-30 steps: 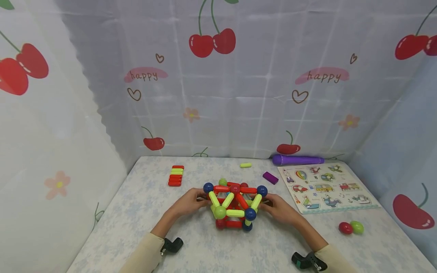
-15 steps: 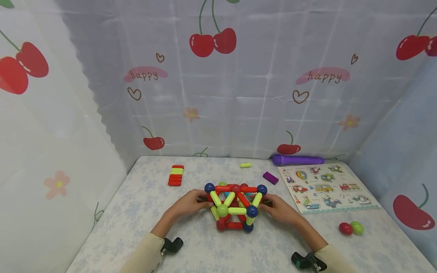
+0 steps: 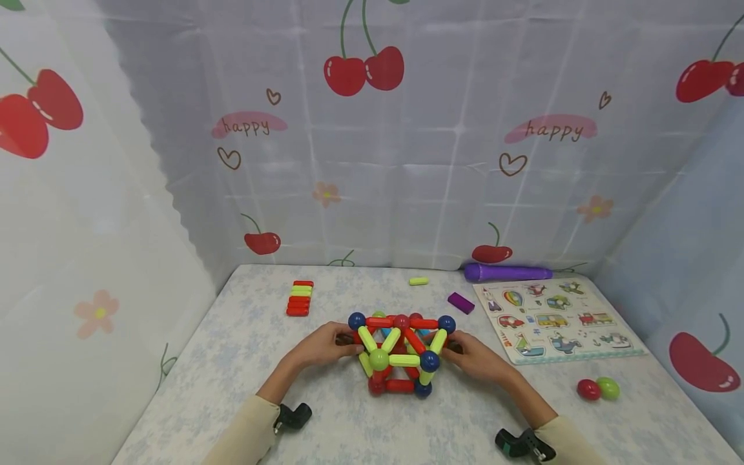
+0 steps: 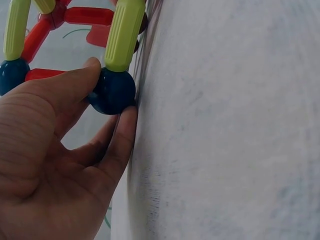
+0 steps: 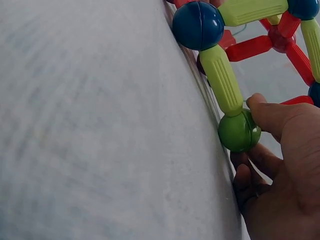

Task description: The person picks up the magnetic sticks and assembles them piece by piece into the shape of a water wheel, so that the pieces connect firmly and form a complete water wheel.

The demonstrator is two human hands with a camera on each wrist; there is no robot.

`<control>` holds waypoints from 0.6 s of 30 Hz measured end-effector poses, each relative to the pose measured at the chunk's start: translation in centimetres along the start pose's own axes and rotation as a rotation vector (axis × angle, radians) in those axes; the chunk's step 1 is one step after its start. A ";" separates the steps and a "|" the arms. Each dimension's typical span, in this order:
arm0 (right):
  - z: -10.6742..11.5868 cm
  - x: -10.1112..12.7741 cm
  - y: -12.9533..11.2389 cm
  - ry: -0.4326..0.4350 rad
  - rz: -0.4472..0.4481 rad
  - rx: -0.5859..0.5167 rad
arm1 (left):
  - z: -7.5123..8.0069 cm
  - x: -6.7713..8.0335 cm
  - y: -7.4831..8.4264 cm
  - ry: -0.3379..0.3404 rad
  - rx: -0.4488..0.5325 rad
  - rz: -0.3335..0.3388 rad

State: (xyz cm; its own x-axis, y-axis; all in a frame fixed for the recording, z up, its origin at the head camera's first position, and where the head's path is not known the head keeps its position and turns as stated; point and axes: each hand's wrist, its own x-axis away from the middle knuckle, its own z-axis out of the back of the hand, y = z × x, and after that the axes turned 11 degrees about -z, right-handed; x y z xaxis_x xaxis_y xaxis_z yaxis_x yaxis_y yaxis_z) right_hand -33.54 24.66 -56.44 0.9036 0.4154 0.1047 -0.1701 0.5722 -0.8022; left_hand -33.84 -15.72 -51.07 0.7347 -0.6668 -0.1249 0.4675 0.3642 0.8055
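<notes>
A ball-and-stick model (image 3: 403, 360) of red and yellow-green rods joined by blue, red and green balls stands over the middle of the table, between both hands. My left hand (image 3: 322, 344) is at its left side; in the left wrist view, thumb and fingers pinch a low blue ball (image 4: 114, 92) close to the tabletop. On the opposite side, my right hand (image 3: 479, 358) pinches a green ball (image 5: 237, 132) with a yellow-green rod rising from it. The model's front hides its rear parts in the head view, and some fingertips disappear behind its sides.
A row of red and yellow-green rods (image 3: 299, 299) lies at back left. Beyond the model are a loose yellow-green rod (image 3: 418, 281) and a purple block (image 3: 461, 303). At right are a purple microphone-shaped stick (image 3: 508, 273), a picture board (image 3: 558, 320), and red (image 3: 588, 389) and green balls (image 3: 608, 388).
The model has tilted and shifted slightly, its lower front edge coming a little nearer, mostly in the first half second. Both hands keep hold of it in nearly the same place.
</notes>
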 end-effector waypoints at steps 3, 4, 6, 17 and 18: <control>0.2 0.4 -0.7 0.002 0.056 0.011 | 0.0 -0.1 -0.1 -0.003 0.000 -0.002; 0.2 0.6 -1.0 0.005 0.064 0.012 | 0.0 -0.1 -0.1 -0.003 0.000 -0.003; 0.4 1.0 -2.2 0.010 0.071 0.013 | -0.1 -0.1 -0.2 -0.002 -0.002 -0.005; 0.2 1.9 -5.1 0.042 -0.048 0.074 | -0.1 0.0 -0.1 0.012 -0.007 0.029; 0.2 2.0 -5.1 0.043 -0.049 0.076 | -0.1 0.0 0.0 0.010 -0.008 0.031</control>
State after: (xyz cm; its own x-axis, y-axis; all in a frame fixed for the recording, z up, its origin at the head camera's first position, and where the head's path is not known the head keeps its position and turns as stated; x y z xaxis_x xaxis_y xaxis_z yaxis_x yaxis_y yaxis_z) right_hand -30.98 22.70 -52.04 0.9275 0.3552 0.1162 -0.1527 0.6440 -0.7497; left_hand -33.77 -15.66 -51.19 0.7537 -0.6485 -0.1064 0.4489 0.3898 0.8041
